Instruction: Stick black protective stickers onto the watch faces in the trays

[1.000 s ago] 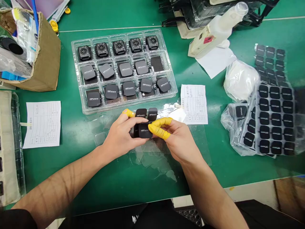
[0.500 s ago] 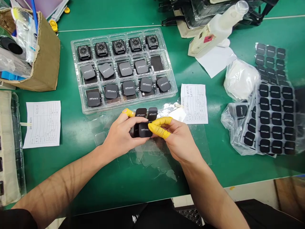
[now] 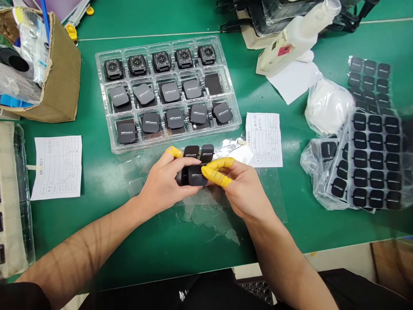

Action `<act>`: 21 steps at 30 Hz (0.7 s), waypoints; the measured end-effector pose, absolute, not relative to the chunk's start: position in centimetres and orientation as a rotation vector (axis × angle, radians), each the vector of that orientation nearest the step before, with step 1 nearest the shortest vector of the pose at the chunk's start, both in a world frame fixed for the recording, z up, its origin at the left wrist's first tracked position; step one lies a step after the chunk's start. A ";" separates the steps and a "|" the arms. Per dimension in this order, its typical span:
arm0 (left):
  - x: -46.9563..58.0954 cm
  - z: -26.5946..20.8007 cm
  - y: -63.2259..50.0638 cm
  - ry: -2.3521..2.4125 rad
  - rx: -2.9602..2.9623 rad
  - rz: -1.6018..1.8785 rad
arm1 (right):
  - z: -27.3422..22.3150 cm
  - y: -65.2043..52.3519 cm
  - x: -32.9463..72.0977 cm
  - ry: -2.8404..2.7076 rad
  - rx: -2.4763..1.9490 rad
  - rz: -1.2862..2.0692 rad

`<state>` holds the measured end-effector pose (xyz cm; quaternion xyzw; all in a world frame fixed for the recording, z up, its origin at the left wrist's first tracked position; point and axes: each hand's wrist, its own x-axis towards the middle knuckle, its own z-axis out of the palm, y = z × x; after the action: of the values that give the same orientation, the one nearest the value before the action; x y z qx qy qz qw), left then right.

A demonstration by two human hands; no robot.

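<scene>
My left hand (image 3: 166, 178), with a yellow cot on one fingertip, is closed around a dark smartwatch body (image 3: 181, 177), mostly hidden by fingers. Over its face lies a black HiFuture screen sticker (image 3: 195, 177). The thumb and index finger of my right hand (image 3: 241, 185), both in yellow finger cots, pinch the sticker's right edge. Just beyond my hands, two more black stickers (image 3: 191, 152) show on the table. The clear tray (image 3: 112, 148) behind holds several watch bodies (image 3: 161, 62), the back row sensor side up and the others covered by HiFuture stickers (image 3: 175, 118).
Sticker sheets (image 3: 376, 159) lie at the right by a white bagged roll (image 3: 329, 105). A plastic bottle (image 3: 290, 45) stands back right. Written slips (image 3: 57, 168) flank the tray. A cardboard box (image 3: 64, 71) sits left, and clear film (image 3: 209, 219) lies beneath my hands.
The whole view has shifted very slightly. My hands keep the same hold on the watch body and sticker, with no visible movement between them.
</scene>
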<state>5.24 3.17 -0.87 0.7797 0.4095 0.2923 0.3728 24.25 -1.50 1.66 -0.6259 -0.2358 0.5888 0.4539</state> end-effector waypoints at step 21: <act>5.4 -0.5 3.2 1.044 1.958 0.724 | 0.9 -1.7 22.9 -0.812 -1.561 1.368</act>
<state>5.37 3.19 -0.46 0.7714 0.4113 0.2854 0.3929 22.95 -1.75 0.89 -0.6287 -0.3269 0.5508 0.4409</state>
